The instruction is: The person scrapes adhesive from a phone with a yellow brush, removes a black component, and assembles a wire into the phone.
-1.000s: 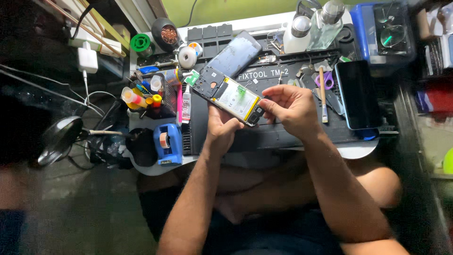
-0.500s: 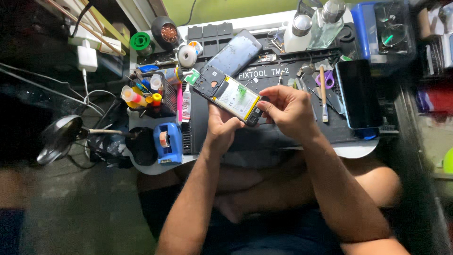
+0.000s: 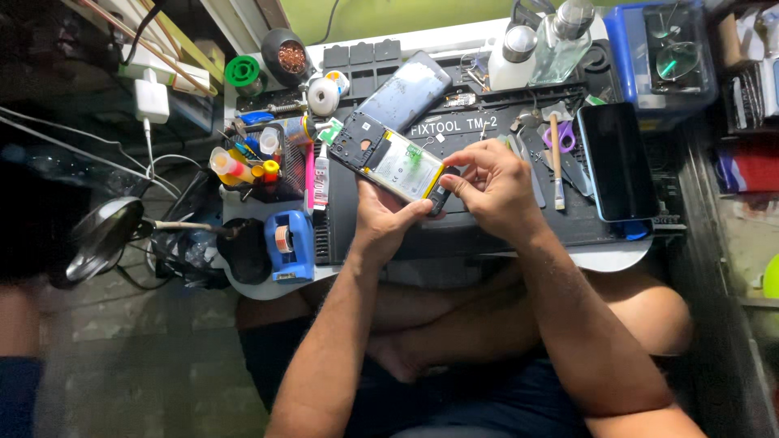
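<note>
Left hand (image 3: pixel 381 223) under diagonal opened phone (image 3: pixel 393 162)

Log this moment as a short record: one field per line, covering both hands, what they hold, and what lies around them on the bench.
Held item: opened phone, back cover off, battery showing
Left hand: grips the phone from below, thumb on its lower edge
Right hand: fingertips pinched at the phone's lower end
Work surface: dark repair mat
Right of hands: black phone lying flat; brush; purple-handled scissors
Above hands: detached screen panel
Left of hands: blue tape dispenser
</note>
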